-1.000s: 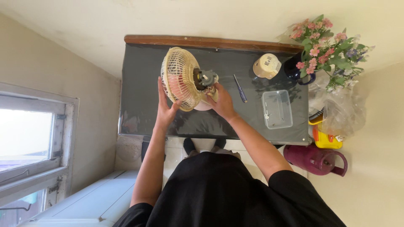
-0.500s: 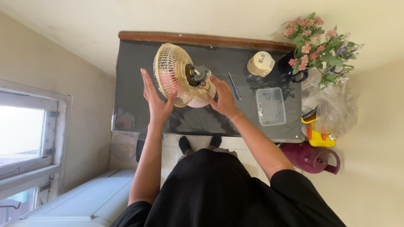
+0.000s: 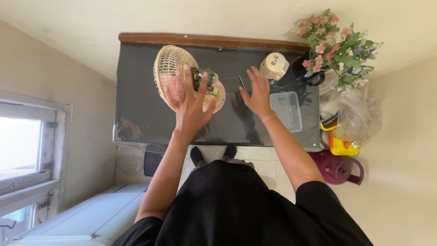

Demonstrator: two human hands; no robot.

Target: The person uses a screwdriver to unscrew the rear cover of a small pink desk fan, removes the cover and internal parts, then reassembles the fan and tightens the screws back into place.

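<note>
A small cream table fan [image 3: 170, 73] with a wire cage, exposed motor and pink base stands on a dark glossy table [image 3: 136, 114]. My left hand [image 3: 191, 102] hovers open over the fan, fingers spread, holding nothing. My right hand [image 3: 257, 93] is open too, raised above the table to the right of the fan, close to a thin dark tool [image 3: 242, 83] that lies on the tabletop. A cream fan cover part [image 3: 274, 66] sits farther right.
A clear plastic box [image 3: 287, 109] lies on the table's right side. A pot of pink flowers [image 3: 334, 45] stands at the back right corner. Beside the table are a plastic bag [image 3: 353, 114], a yellow container [image 3: 341, 146] and a maroon jug [image 3: 337, 168]. A window [image 3: 22, 155] is at left.
Both hands have let go of the fan and lifted off it. My right hand moved right, away from the fan; my left hand spread open above it.
</note>
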